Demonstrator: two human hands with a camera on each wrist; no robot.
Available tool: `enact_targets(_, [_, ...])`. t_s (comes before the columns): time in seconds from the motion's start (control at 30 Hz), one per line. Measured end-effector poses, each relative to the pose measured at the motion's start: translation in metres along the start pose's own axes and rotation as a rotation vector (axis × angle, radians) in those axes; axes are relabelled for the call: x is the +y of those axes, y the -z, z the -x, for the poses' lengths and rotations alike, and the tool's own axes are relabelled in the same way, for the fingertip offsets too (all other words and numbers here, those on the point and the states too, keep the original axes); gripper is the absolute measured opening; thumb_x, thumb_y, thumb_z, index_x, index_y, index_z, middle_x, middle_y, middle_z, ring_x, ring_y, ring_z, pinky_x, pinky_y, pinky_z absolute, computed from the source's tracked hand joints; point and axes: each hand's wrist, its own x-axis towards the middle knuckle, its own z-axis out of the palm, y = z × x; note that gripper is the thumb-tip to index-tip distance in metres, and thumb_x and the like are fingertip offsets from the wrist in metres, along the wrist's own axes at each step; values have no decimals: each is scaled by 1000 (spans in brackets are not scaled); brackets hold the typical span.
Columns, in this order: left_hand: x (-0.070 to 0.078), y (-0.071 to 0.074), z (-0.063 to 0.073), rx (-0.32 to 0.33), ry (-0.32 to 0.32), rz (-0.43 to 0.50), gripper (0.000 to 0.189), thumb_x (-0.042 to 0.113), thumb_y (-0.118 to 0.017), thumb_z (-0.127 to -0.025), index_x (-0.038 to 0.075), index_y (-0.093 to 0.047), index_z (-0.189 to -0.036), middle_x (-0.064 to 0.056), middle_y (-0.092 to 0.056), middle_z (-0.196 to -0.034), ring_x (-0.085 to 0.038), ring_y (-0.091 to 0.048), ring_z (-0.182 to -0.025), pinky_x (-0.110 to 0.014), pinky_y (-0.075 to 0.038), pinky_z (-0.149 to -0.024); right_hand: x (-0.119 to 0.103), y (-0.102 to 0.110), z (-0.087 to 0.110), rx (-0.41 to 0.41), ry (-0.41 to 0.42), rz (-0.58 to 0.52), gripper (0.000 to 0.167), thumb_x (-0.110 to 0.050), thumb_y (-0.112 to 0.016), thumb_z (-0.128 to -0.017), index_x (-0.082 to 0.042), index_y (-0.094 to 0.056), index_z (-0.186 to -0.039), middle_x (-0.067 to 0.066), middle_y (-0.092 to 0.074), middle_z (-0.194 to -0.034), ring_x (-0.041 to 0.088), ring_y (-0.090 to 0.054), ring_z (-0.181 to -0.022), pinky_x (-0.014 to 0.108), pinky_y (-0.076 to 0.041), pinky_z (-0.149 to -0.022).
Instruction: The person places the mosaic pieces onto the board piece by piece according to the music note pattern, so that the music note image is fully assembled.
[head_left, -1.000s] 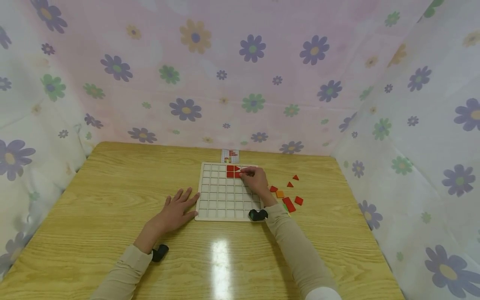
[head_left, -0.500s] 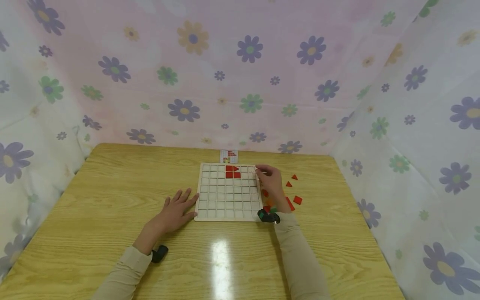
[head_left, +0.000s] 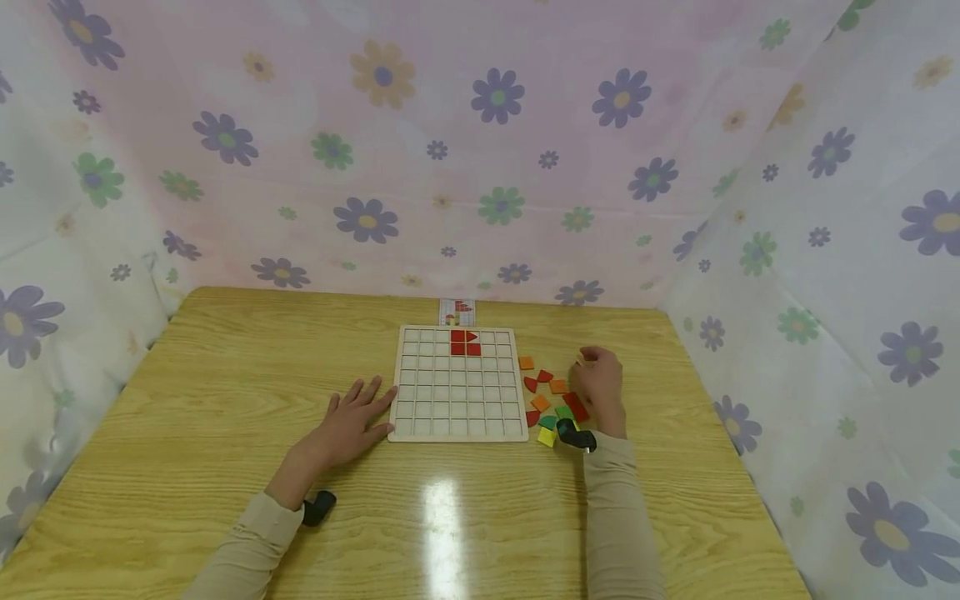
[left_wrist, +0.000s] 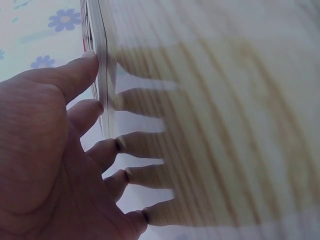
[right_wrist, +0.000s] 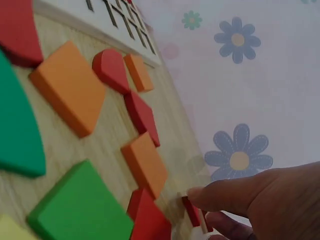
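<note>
A pale wooden grid board [head_left: 427, 400] lies on the table with a few red squares [head_left: 458, 343] and a red triangle [head_left: 472, 337] set in its upper cells. My left hand [head_left: 347, 427] rests flat with spread fingers at the board's left edge; in the left wrist view its thumb [left_wrist: 82, 75] lies against the board's side. Right of the board, my right hand [head_left: 602, 383] is lowered with bent fingers beside the loose pieces. In the right wrist view its fingertips are right at small red pieces [right_wrist: 190, 209]; I cannot tell whether they pinch one.
Several loose pieces lie between the board and my right hand, among them a red rectangle [head_left: 576, 407], an orange square [head_left: 527, 363], a green square [right_wrist: 80, 205] and a yellow one [head_left: 547, 437]. A printed card [head_left: 457, 312] lies behind the board. Flowered cloth [head_left: 375, 167] surrounds the table.
My right hand has moved from the upper cells of the board, past its right edge, to where the two loose red triangles showed. My left hand has stayed in place.
</note>
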Motion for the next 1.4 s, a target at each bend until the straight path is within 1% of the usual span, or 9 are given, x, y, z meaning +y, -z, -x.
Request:
enact_targets(0.1, [1, 0, 0, 4, -4, 5, 61, 29, -58, -105, 5, -38, -158, -29, -22, -164, -56, -14, -150, -80, -11, -110, 7, 4, -1, -18, -21, 17, 50, -6, -60, -92, 8, -56, -140, 29, -56, -138, 45, -50, -131, 54, -43, -109])
enact_targets(0.23, [1, 0, -1, 5, -12, 1, 61, 30, -57, -106, 5, -37, -158, -30, -22, -164, -56, -14, -150, -80, -11, -110, 11, 4, -3, -16, -6, 6, 47, -6, -65, -93, 10, -58, -137, 32, -58, -136, 46, -52, -129, 54, -43, -110])
enact_targets(0.47, [1, 0, 0, 8, -18, 19, 61, 29, -58, -105, 4, -38, -157, -30, -22, -163, -57, -14, -149, -81, -11, -110, 14, 2, -4, 40, -1, -7, 37, -7, -70, -93, 11, -67, -126, 31, -65, -126, 45, -60, -118, 54, -50, -101])
enact_targets(0.6, [0, -1, 1, 24, -40, 19, 61, 30, -58, -105, 3, -38, -157, -33, -23, -162, -59, -14, -148, -83, -12, -107, 14, 3, -4, 71, -10, -9, 30, -9, -74, -92, 8, -72, -117, 29, -70, -116, 43, -65, -108, 52, -53, -93])
enact_targets(0.7, [0, -1, 0, 19, -31, 24, 62, 30, -58, -105, 3, -38, -157, -32, -22, -163, -58, -13, -149, -82, -10, -108, 13, 2, -4, 78, -6, -13, 26, -8, -75, -91, 8, -74, -111, 28, -71, -111, 42, -67, -102, 49, -54, -90])
enact_targets(0.93, [-3, -2, -2, 5, -17, 3, 61, 30, -55, -106, 5, -36, -158, -29, -21, -164, -56, -12, -150, -80, -10, -110, 11, 0, -4, 50, -5, -35, 28, -8, -74, -92, 8, -71, -114, 26, -70, -112, 38, -65, -103, 44, -53, -89])
enact_targets(1.07, [-5, -3, -1, 7, -14, 9, 61, 29, -57, -106, 6, -36, -158, -28, -20, -165, -56, -11, -151, -80, -9, -111, 10, -1, -4, 59, 16, -26, 25, -8, -75, -91, 7, -71, -110, 26, -71, -108, 39, -66, -101, 43, -54, -87])
enact_targets(1.2, [-6, -3, -1, 17, -12, 5, 61, 29, -57, -105, 6, -36, -158, -28, -21, -165, -56, -12, -150, -80, -9, -111, 8, -1, -4, 77, 44, -27, 21, -6, -77, -89, 7, -72, -104, 25, -72, -103, 39, -68, -97, 37, -55, -80])
enact_targets(1.4, [-7, -4, -2, 14, -6, 3, 61, 29, -57, -105, 6, -36, -158, -28, -20, -165, -56, -11, -151, -80, -9, -111, 4, -6, -4, 58, 59, -54, 19, -7, -73, -92, 5, -74, -106, 23, -73, -104, 35, -68, -96, 30, -52, -77])
